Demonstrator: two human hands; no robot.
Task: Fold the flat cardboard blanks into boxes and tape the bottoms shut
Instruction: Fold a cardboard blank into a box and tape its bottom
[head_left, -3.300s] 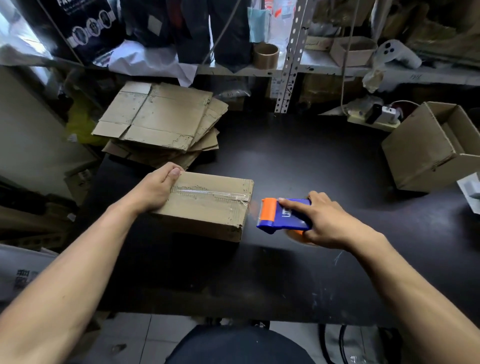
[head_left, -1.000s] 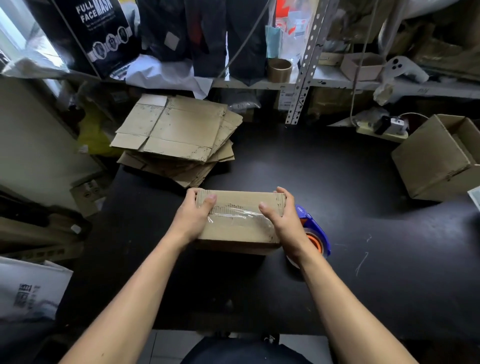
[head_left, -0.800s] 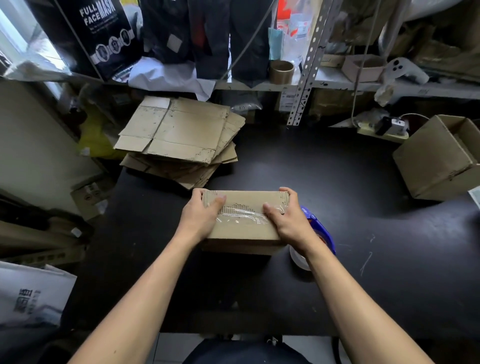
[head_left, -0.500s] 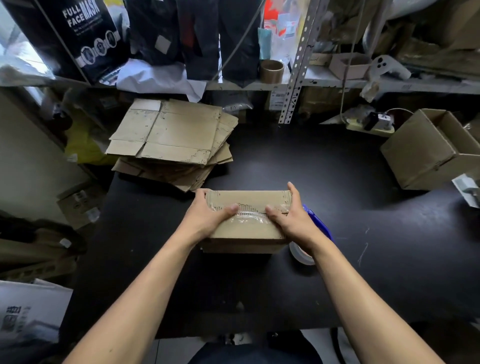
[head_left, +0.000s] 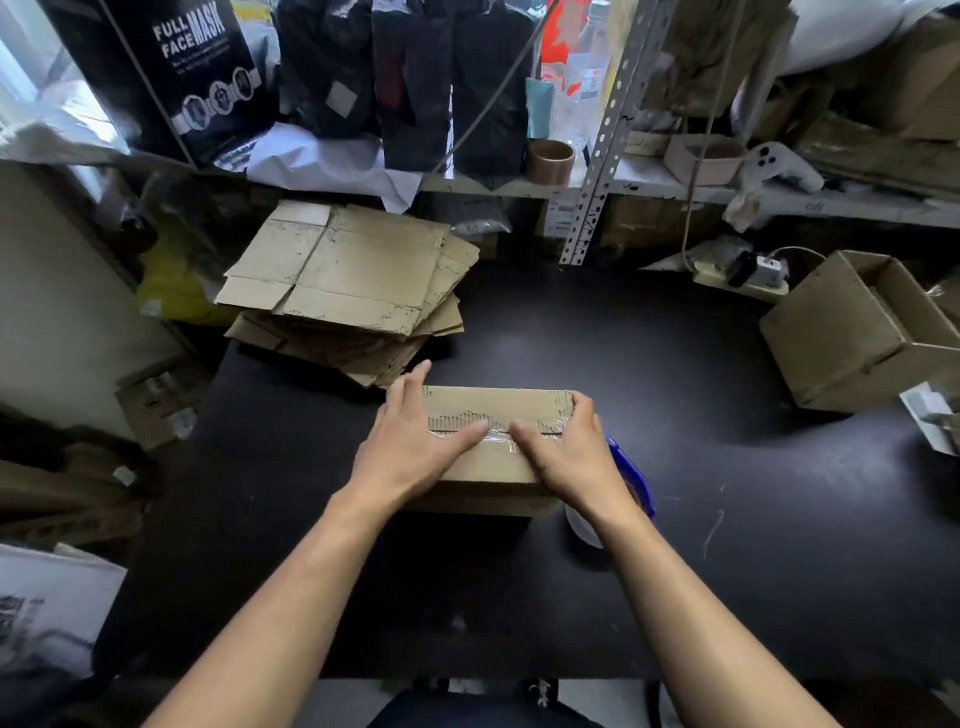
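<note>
Starting at the upper left of the frame, the stack of flat blanks (head_left: 349, 291) hasn't been touched, so there's plenty more folding to come. Moving to the centre: the box (head_left: 496, 441) sits bottom-up on the black table (head_left: 701, 374), and the left hand (head_left: 410, 447) lies flat on it, fingers straight, thumb running along the clear tape (head_left: 501, 441) over the seam. A few seconds back that hand was just steadying the left end while the other one dragged the dispenser off the right side. Now the right hand (head_left: 566, 452) has dropped the tool and is on the box too, fingers stretched flat, thumb pushing inward, so both thumbs have nearly met in the middle. The tape dispenser (head_left: 631, 480) is parked just right of the box, half hidden behind the wrist. Looks to me like the strip is getting its final rub-down and this bottom is basically sealed. A finished box (head_left: 852, 332) already sits at the right edge.
</note>
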